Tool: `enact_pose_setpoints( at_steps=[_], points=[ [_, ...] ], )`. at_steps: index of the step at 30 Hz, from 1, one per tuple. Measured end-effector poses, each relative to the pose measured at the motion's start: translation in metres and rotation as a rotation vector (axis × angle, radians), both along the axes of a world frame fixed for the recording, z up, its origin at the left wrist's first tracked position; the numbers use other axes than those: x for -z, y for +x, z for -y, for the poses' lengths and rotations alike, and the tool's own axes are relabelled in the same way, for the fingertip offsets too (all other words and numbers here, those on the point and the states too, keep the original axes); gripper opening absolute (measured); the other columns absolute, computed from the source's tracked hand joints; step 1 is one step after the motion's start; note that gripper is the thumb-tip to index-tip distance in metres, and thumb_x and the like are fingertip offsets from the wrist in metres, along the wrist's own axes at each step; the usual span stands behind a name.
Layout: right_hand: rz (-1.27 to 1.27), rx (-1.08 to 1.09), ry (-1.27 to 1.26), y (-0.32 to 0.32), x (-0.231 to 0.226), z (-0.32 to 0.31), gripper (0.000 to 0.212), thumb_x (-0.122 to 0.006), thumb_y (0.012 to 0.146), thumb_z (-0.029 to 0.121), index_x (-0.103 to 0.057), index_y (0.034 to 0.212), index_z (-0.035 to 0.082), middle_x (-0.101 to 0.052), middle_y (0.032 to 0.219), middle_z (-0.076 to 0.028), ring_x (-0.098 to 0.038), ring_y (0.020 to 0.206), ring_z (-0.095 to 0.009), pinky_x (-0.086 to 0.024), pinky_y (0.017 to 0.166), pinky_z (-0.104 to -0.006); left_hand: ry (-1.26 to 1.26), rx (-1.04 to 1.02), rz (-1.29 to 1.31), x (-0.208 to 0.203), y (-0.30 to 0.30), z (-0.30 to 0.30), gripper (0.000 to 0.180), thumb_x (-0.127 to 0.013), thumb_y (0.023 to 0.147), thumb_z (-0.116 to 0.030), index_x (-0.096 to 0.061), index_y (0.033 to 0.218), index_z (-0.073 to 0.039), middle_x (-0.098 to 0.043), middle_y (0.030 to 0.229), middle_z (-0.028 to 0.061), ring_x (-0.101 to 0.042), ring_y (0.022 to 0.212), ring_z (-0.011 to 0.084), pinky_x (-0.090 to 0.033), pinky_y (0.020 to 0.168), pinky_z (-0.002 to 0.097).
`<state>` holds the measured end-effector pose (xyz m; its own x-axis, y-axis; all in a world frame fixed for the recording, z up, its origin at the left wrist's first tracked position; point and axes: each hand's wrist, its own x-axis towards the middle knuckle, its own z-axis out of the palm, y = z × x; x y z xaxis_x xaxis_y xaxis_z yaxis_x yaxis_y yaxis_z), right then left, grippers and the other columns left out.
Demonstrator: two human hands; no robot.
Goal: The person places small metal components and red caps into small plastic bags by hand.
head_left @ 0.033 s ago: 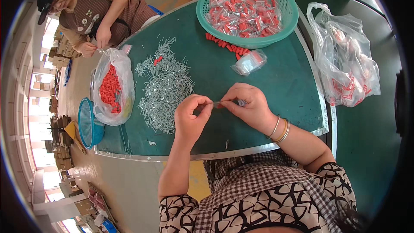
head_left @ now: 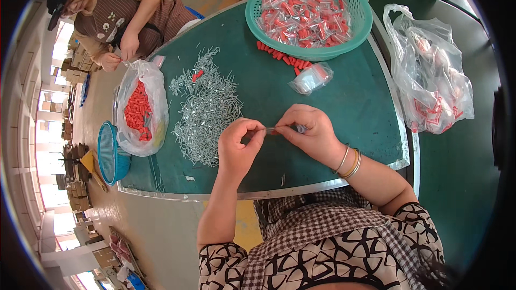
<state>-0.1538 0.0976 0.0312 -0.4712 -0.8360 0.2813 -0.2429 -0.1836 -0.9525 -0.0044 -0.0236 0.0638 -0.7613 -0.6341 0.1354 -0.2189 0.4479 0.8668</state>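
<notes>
My left hand [head_left: 241,145] and my right hand [head_left: 310,131] meet over the near part of the green table, thumb and forefinger of each pinched together. Between their fingertips stretches a small clear plastic bag [head_left: 270,128] with a touch of red at its right end. More clear film shows inside the curl of my right fingers. Beside my left hand spreads a loose heap of small metal screws [head_left: 207,110], with a few red plugs [head_left: 197,75] on top. Beyond my right hand lies a clear packet of small bags [head_left: 312,79], next to a scatter of red plugs [head_left: 285,59].
A green basket [head_left: 309,52] of filled bags stands at the far side. On the left are an open plastic bag [head_left: 157,88] of red plugs and a blue basket [head_left: 109,153]. A white carrier bag [head_left: 400,70] rests at right. A co-worker [head_left: 115,16] sits far left, hands together.
</notes>
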Motion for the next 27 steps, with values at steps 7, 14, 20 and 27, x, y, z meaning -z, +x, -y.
enact_pose_setpoints(
  at_steps=[7,14,20,27],
  points=[
    [-0.035,-0.010,-0.029,0.001,0.002,0.004,0.007,-0.074,0.078,0.004,-0.068,0.082,0.004,-0.061,0.078,-0.006,-0.059,0.071,-0.019,-0.047,0.064,-0.0306,-0.107,0.067,0.012,-0.004,-0.004,-0.003,0.005,-0.068,0.080,0.002,-0.064,0.083,-0.001,-0.061,0.077,0.0042,-0.059,0.068,0.0127,-0.046,0.061,0.0246],
    [0.544,0.107,-0.042,0.005,0.006,0.004,0.010,-0.062,0.094,0.009,-0.067,0.093,0.000,-0.059,0.078,0.002,-0.055,0.069,-0.008,-0.046,0.062,-0.0221,-0.061,0.026,-0.065,-0.038,-0.038,0.022,0.004,-0.066,0.085,-0.002,-0.065,0.088,-0.001,-0.063,0.079,0.0028,-0.058,0.071,0.0062,-0.047,0.065,0.0229],
    [1.115,-0.236,-0.070,-0.014,0.033,0.002,0.015,-0.061,0.092,0.006,-0.064,0.107,0.002,-0.056,0.079,0.002,-0.045,0.062,-0.006,-0.042,0.061,-0.0237,-0.223,0.016,-0.443,-0.063,-0.110,0.017,0.034,-0.069,0.080,0.001,-0.060,0.113,-0.003,-0.063,0.101,0.0101,-0.063,0.076,0.0189,-0.053,0.068,0.0301],
    [1.281,-0.293,-0.131,-0.011,0.026,0.011,0.039,-0.051,0.093,-0.002,-0.050,0.132,-0.001,-0.062,0.119,-0.014,-0.062,0.105,-0.023,-0.049,0.094,-0.0355,-0.353,-0.094,-0.097,0.001,-0.038,-0.024,0.023,-0.071,0.082,-0.005,-0.064,0.103,-0.002,-0.064,0.088,0.0077,-0.061,0.070,0.0170,-0.049,0.061,0.0283]
  ],
)
